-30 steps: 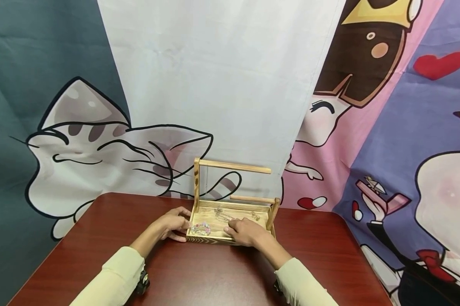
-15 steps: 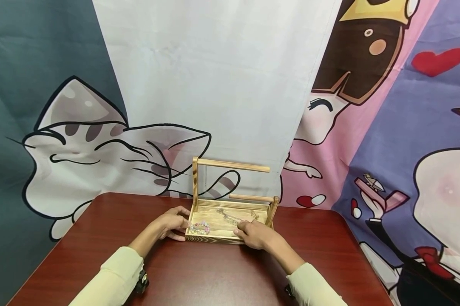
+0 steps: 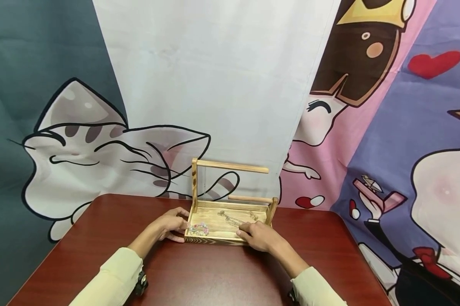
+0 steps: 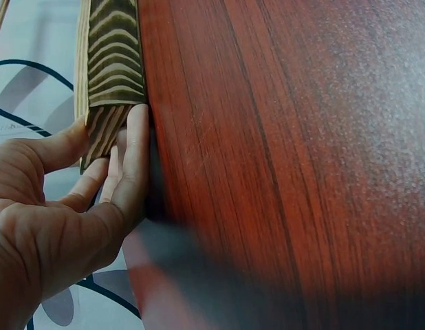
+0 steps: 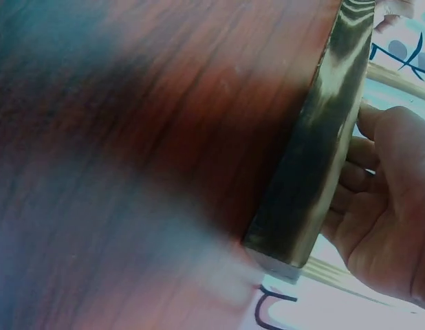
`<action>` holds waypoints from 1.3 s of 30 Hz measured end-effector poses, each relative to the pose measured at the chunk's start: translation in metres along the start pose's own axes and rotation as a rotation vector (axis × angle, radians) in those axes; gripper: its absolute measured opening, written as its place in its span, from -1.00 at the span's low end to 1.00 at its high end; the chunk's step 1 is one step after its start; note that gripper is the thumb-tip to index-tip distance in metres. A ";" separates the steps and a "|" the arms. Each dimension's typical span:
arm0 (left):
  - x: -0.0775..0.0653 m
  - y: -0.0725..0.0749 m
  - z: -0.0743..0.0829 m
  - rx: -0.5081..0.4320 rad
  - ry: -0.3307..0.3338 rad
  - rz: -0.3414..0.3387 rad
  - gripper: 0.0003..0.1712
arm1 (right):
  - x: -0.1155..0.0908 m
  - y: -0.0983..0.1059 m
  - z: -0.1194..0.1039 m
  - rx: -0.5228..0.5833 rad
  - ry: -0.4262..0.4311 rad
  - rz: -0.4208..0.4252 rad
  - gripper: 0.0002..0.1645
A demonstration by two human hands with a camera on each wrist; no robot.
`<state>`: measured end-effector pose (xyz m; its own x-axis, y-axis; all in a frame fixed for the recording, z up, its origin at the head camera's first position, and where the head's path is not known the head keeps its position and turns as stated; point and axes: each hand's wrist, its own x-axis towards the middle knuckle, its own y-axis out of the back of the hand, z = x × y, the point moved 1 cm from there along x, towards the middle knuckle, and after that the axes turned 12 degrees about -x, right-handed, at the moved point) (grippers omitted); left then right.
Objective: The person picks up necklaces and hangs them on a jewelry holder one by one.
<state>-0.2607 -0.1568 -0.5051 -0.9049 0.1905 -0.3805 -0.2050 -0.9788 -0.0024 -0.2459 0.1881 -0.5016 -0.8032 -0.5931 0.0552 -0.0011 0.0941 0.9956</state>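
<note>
Evidently Braced at Nine o'Clock, Reached Into from Four

Saw the wooden tray [image 3: 214, 241] at twelve o'clock on the desk [image 3: 222, 272], near the far edge, with one long side facing six. Gripped its nine o'clock end with the left hand [image 3: 173, 224], thumb at the rim, fingers against the end wall. Reached over the front wall at about four o'clock with the right hand [image 3: 257, 236], fingers bent and close together. Could not tell pinching from mere resting there, with the fingertips partly hidden.

Noted inside the beaded bracelet [image 3: 205, 229] at eight o'clock, the chain necklace [image 3: 231, 221] near the middle, trailing toward the right fingertips, and the smaller chain [image 3: 253, 215] at two.

Judged the tray fairly light and stiff, unlikely to slip in the fingers, and best taken by the end walls at nine and three. Trusted the upper bar [image 3: 234, 166] less as a handle, with no support showing at its three o'clock end. Reckoned the necklace very light, limp, slippery and apt to snag or kink, so best pinched at one end and drawn gently. Rated the bracelet flexible, perhaps weak at the cord, and best lifted between two fingertips.
</note>
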 end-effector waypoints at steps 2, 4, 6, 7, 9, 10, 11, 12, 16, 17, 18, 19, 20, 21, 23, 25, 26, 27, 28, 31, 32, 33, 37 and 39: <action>0.001 0.000 0.000 0.002 0.000 -0.001 -0.41 | 0.000 -0.002 0.002 -0.008 0.011 0.030 -0.74; 0.001 -0.001 0.000 0.003 0.001 -0.004 -0.41 | -0.001 -0.002 0.004 -0.018 0.016 0.048 -0.75; 0.001 -0.001 0.000 0.002 0.003 -0.003 -0.41 | -0.001 -0.003 0.005 -0.023 0.020 0.063 -0.79; 0.001 -0.001 0.000 0.002 0.003 -0.002 -0.42 | 0.000 -0.003 0.006 -0.024 0.017 0.065 -0.79; 0.001 -0.001 0.000 0.003 0.003 -0.002 -0.42 | 0.000 -0.003 0.007 -0.031 0.004 0.064 -0.78; 0.001 -0.001 0.000 0.003 0.002 -0.002 -0.42 | 0.000 -0.003 0.008 -0.032 -0.004 0.062 -0.77; 0.001 -0.001 0.000 0.005 0.001 -0.003 -0.43 | 0.001 -0.004 0.009 -0.034 -0.011 0.061 -0.75; 0.000 -0.001 0.001 0.006 0.000 -0.003 -0.43 | 0.001 -0.004 0.010 -0.033 -0.017 0.058 -0.75; 0.000 -0.001 0.000 0.007 -0.001 -0.002 -0.44 | 0.004 -0.005 0.012 -0.017 -0.024 0.068 -0.75; 0.000 -0.001 0.000 0.008 -0.001 -0.001 -0.44 | 0.006 -0.005 0.012 -0.013 -0.026 0.076 -0.75; 0.000 -0.001 0.000 0.008 -0.002 0.000 -0.44 | 0.007 -0.006 0.013 -0.008 -0.028 0.083 -0.76; 0.000 -0.001 0.000 0.009 -0.003 0.000 -0.45 | 0.009 -0.006 0.013 -0.003 -0.035 0.091 -0.75; 0.000 -0.001 0.000 0.007 -0.002 0.000 -0.45 | 0.011 -0.006 0.014 -0.003 -0.042 0.098 -0.75; 0.000 -0.001 0.000 0.005 -0.003 -0.001 -0.45 | 0.013 -0.007 0.015 -0.003 -0.050 0.108 -0.73; 0.000 -0.001 0.001 0.001 -0.004 -0.002 -0.44 | 0.016 -0.008 0.016 0.003 -0.061 0.119 -0.74; 0.000 -0.001 0.001 -0.004 -0.002 -0.002 -0.44 | 0.019 -0.009 0.017 0.006 -0.061 0.131 -0.76; 0.000 -0.001 0.000 -0.006 -0.001 -0.001 -0.43 | 0.021 -0.010 0.018 0.010 -0.059 0.136 -0.77; 0.000 -0.001 0.000 -0.005 -0.001 0.000 -0.43 | 0.022 -0.010 0.018 0.015 -0.057 0.143 -0.79; 0.000 -0.001 0.000 -0.004 0.000 0.001 -0.43 | 0.024 -0.010 0.018 0.025 -0.056 0.146 -0.80; 0.000 0.000 0.000 -0.002 -0.001 0.002 -0.43 | 0.028 -0.012 0.020 0.053 -0.050 0.168 -0.83; 0.001 0.000 0.000 -0.001 -0.001 0.002 -0.43 | 0.030 -0.013 0.021 0.060 -0.049 0.176 -0.84; 0.001 0.000 -0.001 0.000 -0.002 0.002 -0.43 | 0.035 -0.024 0.031 0.055 -0.032 0.205 -0.81; 0.001 0.000 0.000 0.000 0.000 0.005 -0.43 | 0.048 -0.048 0.049 0.023 -0.016 0.283 -0.80; 0.000 -0.001 0.000 0.004 -0.001 0.005 -0.43 | 0.055 -0.060 0.057 0.008 -0.028 0.297 -0.81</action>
<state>-0.2608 -0.1562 -0.5054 -0.9062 0.1860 -0.3798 -0.2021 -0.9794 0.0027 -0.3237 0.1957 -0.5628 -0.7850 -0.5167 0.3418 0.2316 0.2669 0.9355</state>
